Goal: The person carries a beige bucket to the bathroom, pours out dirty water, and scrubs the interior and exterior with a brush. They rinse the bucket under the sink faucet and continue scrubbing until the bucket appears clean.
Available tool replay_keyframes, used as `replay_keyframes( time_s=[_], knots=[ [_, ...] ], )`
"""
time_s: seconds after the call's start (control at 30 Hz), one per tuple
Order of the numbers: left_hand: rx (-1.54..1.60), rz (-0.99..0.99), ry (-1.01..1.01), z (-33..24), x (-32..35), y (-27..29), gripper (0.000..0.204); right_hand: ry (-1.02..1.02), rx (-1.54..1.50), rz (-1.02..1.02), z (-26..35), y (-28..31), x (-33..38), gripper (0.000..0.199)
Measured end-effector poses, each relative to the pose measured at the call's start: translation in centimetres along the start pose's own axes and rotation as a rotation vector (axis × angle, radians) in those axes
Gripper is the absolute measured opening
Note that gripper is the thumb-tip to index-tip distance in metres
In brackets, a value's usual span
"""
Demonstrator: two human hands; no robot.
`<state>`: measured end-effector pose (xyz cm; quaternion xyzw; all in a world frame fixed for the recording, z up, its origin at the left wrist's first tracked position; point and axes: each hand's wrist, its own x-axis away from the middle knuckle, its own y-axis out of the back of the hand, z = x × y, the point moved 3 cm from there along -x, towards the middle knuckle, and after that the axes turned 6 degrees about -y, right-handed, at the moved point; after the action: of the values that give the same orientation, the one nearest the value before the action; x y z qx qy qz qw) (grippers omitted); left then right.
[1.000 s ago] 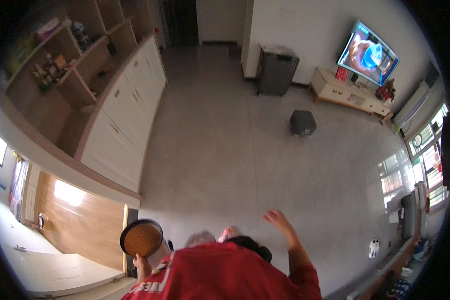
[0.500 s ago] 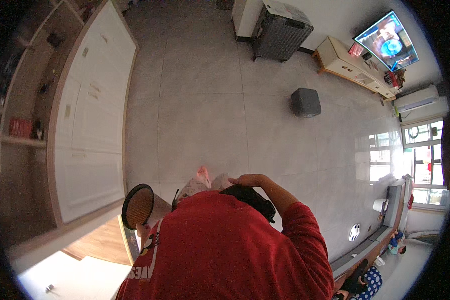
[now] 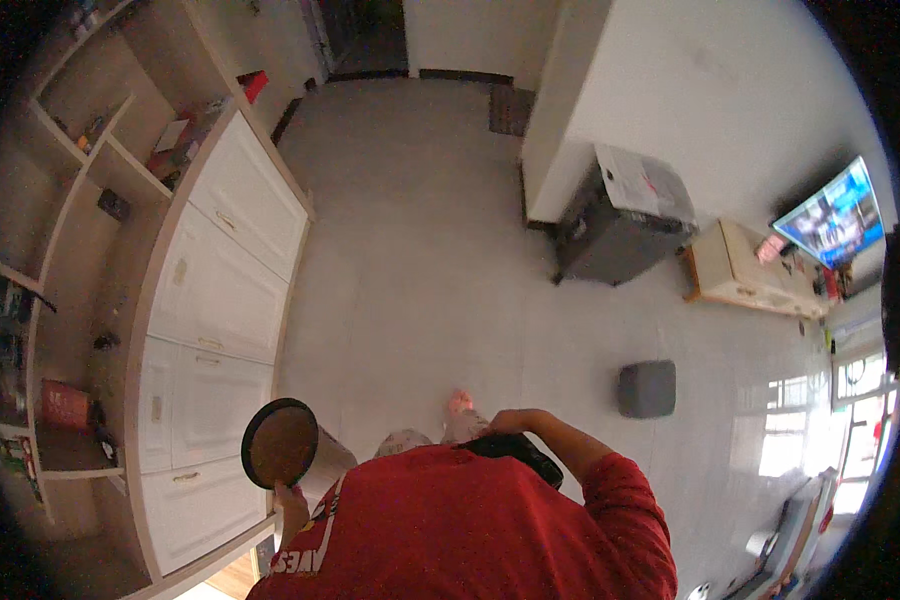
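At the lower left, my left hand [image 3: 291, 507] is closed on a round bin [image 3: 334, 462] with a black rim, a brownish inside and a pale side wall. The bin tilts so that its mouth shows. Near my waist, my right hand [image 3: 515, 422] is closed at the upper end of a black bag [image 3: 527, 458], which hangs beside my red shirt. My fingers there are partly hidden, and the bag's lower part is covered by my shirt and arm.
A white cabinet [image 3: 215, 345] with open shelves lines my left. Ahead to the right stand a dark covered box on legs [image 3: 620, 240], a grey stool [image 3: 647, 388] and a low TV stand [image 3: 740, 275]. A doorway [image 3: 365, 35] lies at the far end of the grey tiled floor [image 3: 400, 220].
My view has shifted forward and up, bringing the far doorway into sight. The stool and covered box now appear lower and nearer. Both hands keep hold of the bin and bag.
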<state>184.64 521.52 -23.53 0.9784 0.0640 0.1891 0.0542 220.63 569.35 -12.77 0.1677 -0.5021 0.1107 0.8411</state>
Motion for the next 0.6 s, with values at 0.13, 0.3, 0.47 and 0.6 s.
replay_keyframes(
  time_s=[0.13, 0.3, 0.47, 0.6],
  knots=[
    [0.197, -0.453, 0.284, -2.7, -3.1, -12.8, 0.030, 0.093, -0.030, -0.008, -3.5, 9.9, -2.2, 0.043],
    [0.111, -0.443, 0.325, -3.4, -9.4, -27.2, 0.027, 0.093, -0.193, 0.052, -4.8, 24.9, -4.8, 0.043],
    [-0.117, -0.348, 0.276, -6.2, -16.5, -45.6, 0.033, -0.038, -0.246, -0.112, 0.2, 42.9, -6.3, 0.045],
    [-0.186, -0.224, 0.255, -10.9, -20.9, -61.0, 0.031, 0.532, 0.261, -0.536, -6.3, 54.1, -12.4, 0.037]
  ],
)
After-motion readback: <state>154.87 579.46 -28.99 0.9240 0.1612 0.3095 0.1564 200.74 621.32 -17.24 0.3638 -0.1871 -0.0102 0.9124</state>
